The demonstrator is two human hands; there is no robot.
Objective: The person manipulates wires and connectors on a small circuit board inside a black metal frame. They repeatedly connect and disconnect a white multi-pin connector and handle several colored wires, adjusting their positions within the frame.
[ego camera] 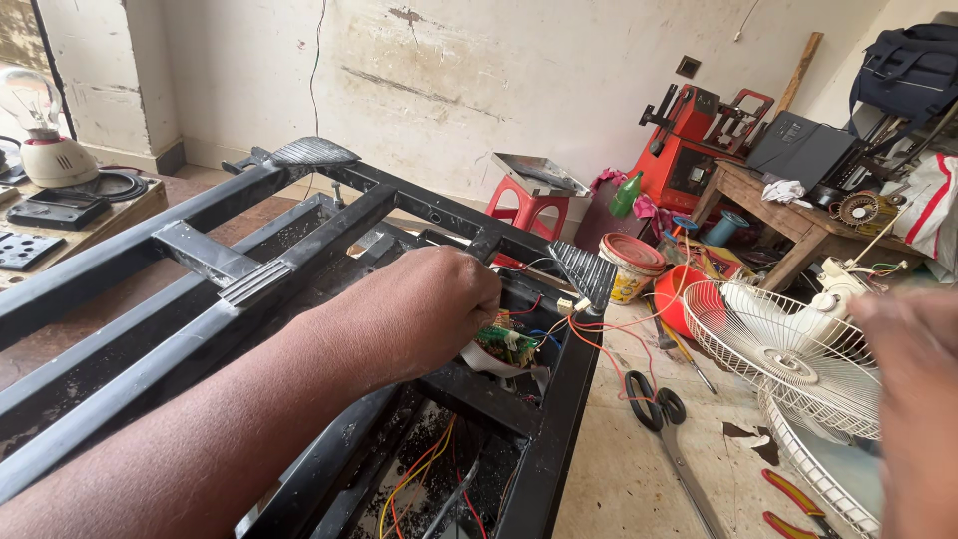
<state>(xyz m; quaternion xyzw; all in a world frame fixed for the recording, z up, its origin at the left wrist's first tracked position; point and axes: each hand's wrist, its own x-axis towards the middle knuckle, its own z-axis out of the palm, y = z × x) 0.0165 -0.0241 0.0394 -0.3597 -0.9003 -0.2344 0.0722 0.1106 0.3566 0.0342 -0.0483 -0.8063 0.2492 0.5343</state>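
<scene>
A black metal frame point(180, 289) lies across the view from the left, with loose red, yellow and blue wires point(589, 334) inside its far end. My left hand point(419, 309) reaches into that end, fingers closed around a small green circuit board point(507, 346) with a white part under it. My right hand point(913, 399) is blurred at the right edge, raised above the floor, and I cannot tell whether it holds anything.
White fan guards point(798, 354) lie on the floor at right, with scissors point(664, 424) and red-handled pliers point(798, 504) beside them. A red plastic stool point(529, 205), a lidded tub point(631, 265), a red machine point(689, 150) and a cluttered wooden table point(798, 225) stand by the wall.
</scene>
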